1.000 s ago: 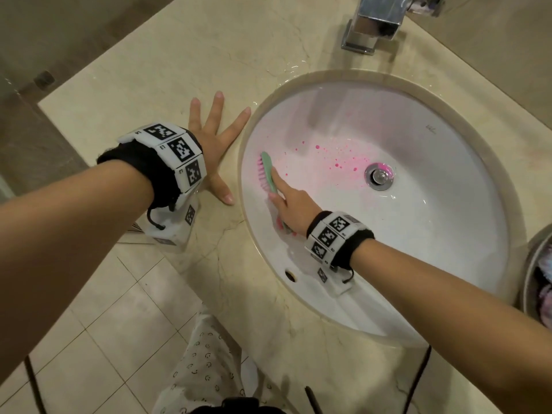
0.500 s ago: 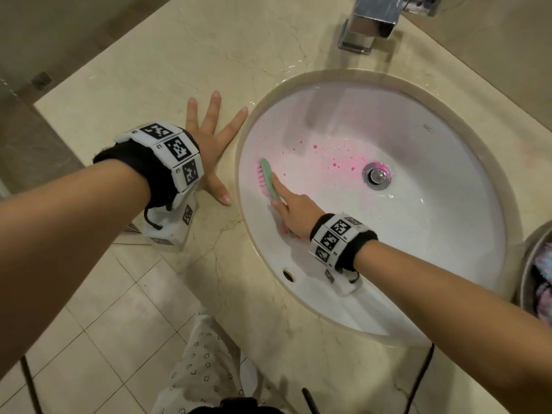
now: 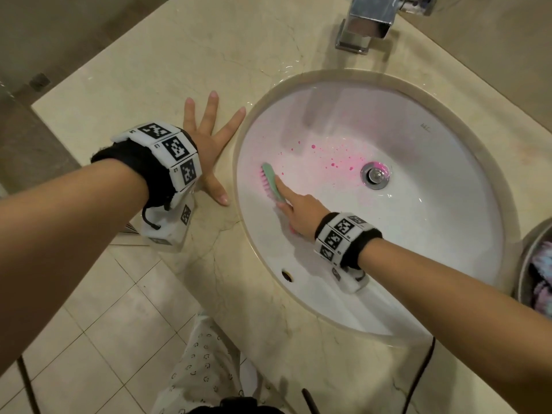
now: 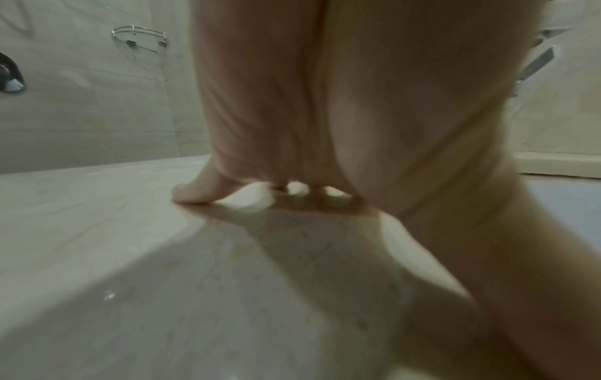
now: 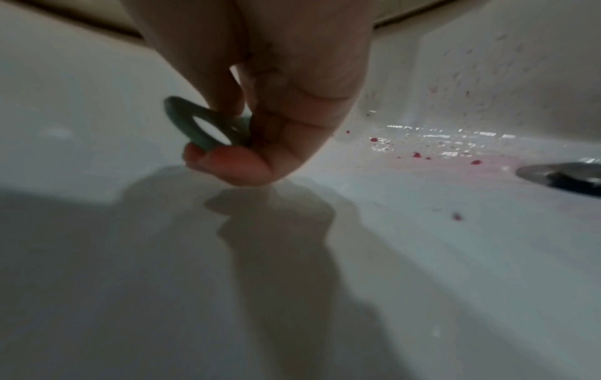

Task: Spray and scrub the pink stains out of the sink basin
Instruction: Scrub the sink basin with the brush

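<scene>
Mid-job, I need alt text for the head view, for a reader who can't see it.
A right hand holds a green scrub brush with pink bristles against the left wall of a white sink basin. Pink stains still speckle the basin beside the drain. The left hand rests flat, fingers spread, on the beige countertop.

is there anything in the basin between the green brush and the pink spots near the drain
Nothing visible. The right hand holds the green scrub brush with pink bristles against the left wall of the white sink basin. Only bare wet porcelain lies between it and the pink stains beside the metal drain.
</scene>
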Available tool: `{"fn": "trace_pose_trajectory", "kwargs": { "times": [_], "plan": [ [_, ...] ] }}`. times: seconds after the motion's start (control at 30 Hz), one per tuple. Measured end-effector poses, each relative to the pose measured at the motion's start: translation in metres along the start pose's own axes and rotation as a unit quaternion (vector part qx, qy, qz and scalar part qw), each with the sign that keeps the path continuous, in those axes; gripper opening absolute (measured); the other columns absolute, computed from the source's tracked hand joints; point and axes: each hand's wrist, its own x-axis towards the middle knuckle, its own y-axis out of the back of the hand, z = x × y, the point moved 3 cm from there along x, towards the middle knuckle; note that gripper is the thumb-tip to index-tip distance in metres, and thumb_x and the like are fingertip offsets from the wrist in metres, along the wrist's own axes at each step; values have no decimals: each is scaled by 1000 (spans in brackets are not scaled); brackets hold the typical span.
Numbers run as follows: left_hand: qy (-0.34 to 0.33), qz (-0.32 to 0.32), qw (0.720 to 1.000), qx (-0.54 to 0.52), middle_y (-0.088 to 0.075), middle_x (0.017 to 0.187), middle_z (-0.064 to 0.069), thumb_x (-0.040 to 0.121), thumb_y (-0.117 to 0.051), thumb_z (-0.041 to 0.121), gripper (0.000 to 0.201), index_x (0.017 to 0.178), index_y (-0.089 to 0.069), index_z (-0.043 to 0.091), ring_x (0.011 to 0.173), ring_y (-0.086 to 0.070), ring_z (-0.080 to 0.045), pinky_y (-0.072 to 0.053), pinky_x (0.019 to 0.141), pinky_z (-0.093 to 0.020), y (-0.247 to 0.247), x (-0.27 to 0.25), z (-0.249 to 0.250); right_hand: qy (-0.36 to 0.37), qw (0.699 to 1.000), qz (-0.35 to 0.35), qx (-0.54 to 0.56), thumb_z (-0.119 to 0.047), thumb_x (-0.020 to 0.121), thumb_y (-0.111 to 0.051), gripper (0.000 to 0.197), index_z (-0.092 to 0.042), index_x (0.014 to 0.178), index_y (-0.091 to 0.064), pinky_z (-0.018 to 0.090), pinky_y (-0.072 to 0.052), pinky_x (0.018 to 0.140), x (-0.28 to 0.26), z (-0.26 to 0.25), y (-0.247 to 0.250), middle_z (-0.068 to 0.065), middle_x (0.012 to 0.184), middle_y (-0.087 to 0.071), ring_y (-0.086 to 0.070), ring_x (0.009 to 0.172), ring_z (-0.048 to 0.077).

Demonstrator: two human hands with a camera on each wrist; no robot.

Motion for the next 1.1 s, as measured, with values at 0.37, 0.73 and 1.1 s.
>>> {"fn": "trace_pose_trajectory", "kwargs": {
  "times": [0.37, 0.73, 1.1],
  "plan": [
    [7, -7, 1000, 13, 46, 142, -11, 46, -85, 54, 154, 134, 40, 34, 131, 34, -46, 1, 106, -65, 3, -2, 2, -2, 983, 113, 145, -30, 101, -27, 58, -21, 150, 3, 42, -55, 74, 34, -44, 17, 22, 99, -61, -59, 71, 30],
    [8, -2, 1000, 10, 48, 140, -10, 44, -86, 54, 155, 133, 41, 35, 130, 35, -47, 0, 105, -66, 2, 1, 0, -14, 974, 115, 196, -34, 101, -29, 56, -31, 149, 0, 24, -53, 47, 34, -34, 35, 10, 78, -63, -57, 52, 18],
    [3, 2, 1000, 8, 48, 140, -8, 43, -86, 54, 156, 132, 41, 38, 130, 35, -46, -5, 105, -68, -1, 7, -2, -15, 980, 104, 170, -36, 100, -30, 58, -30, 149, 0, 43, -55, 77, 35, -35, 26, 25, 101, -64, -65, 80, 35]
  ]
}}
